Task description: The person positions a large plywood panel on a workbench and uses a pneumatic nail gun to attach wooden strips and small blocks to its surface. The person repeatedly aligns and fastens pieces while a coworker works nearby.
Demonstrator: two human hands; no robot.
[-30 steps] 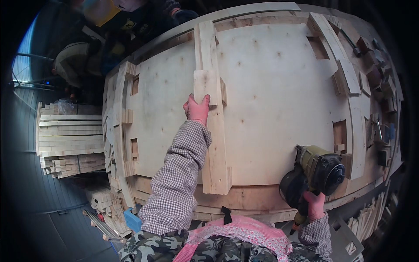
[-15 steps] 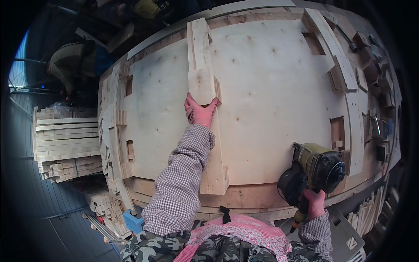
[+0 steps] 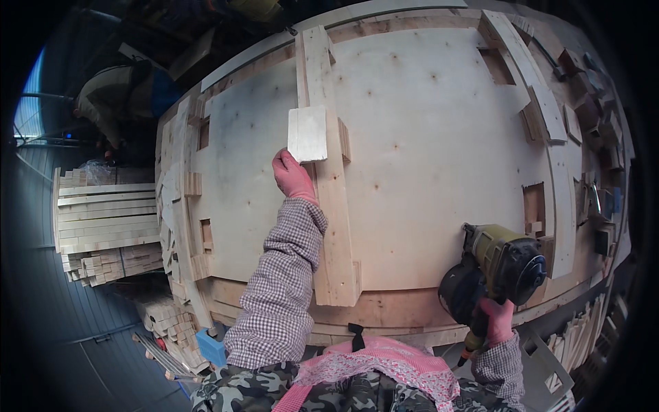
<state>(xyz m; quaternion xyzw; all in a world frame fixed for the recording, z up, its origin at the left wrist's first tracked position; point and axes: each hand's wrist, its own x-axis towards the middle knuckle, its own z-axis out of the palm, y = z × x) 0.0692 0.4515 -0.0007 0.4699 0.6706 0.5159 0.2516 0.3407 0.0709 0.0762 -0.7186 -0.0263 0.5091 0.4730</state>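
Observation:
My left hand, in a pink glove, pinches the near left corner of a small rectangular wooden block. The block's pale face shows, and it overlaps a long wooden beam; whether it touches the beam I cannot tell. That beam runs from near to far across a large plywood sheet. At the right, my gloved right hand is closed round the handle of a yellow and black coil nail gun, held above the sheet's near right part. Its fingers are partly hidden by the tool.
Beams with blocks line the sheet's left and right sides. Stacked lumber stands at the left, near a blue box. Wood offcuts lie far right. Another person bends over at the far left.
My left hand has shifted left, from spanning the block's near end to pinching its corner. The block has moved slightly left and shows a paler face. The nail gun has barely moved.

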